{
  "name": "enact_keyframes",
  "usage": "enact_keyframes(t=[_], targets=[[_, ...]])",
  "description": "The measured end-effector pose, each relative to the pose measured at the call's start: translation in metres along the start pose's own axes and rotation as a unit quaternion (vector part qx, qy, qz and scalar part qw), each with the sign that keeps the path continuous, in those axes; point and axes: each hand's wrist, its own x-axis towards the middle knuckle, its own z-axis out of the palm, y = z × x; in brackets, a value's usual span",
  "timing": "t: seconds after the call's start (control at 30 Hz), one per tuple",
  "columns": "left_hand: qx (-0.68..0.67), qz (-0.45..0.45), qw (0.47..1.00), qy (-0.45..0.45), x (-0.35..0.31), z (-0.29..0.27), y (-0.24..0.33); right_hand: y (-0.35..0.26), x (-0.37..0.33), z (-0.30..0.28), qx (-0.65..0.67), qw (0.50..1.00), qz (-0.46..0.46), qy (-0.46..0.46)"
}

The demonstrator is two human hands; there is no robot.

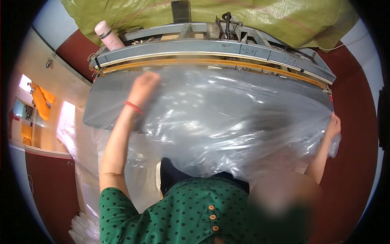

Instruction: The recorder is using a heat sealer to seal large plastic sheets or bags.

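Observation:
A wide sheet of clear plastic film [211, 118] is spread, wrinkled and shiny, over a grey bench [107, 95] in front of me. My left hand [145, 81], a little blurred and with a red band at the wrist, is closed on the film near the bench's far side. Far to the right, my right hand [334, 125] pinches the film's edge and pulls it into taut folds. A short bunch of film hangs below that hand. More of the film drops over the bench's near edge toward my lap.
Behind the bench runs a grey metal frame [162, 48] with an orange strip [183, 62] along it. A pink bottle [109, 35] leans at its left end, and a dark metal clamp [227, 26] stands on it. A yellow-green woven sheet [268, 18] hangs behind. An open door [57, 67] is at left.

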Motion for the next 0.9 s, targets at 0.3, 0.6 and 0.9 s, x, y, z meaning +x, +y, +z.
enact_keyframes(t=[0.3, 0.6, 0.9], targets=[[-0.215, -0.037, 0.966, -0.14, -0.054, 0.06, 0.112, -0.207, -0.1, -0.016, 0.156, 0.953, -0.206, -0.161], [-0.136, 0.084, 0.974, -0.163, -0.067, 0.049, 0.122, -0.358, -0.243, 0.044, 0.46, 0.619, -0.374, -0.515], [0.287, 0.383, 0.862, 0.169, -0.068, 0.053, 0.125, -0.369, -0.292, 0.05, 0.527, 0.501, -0.004, -0.686]])
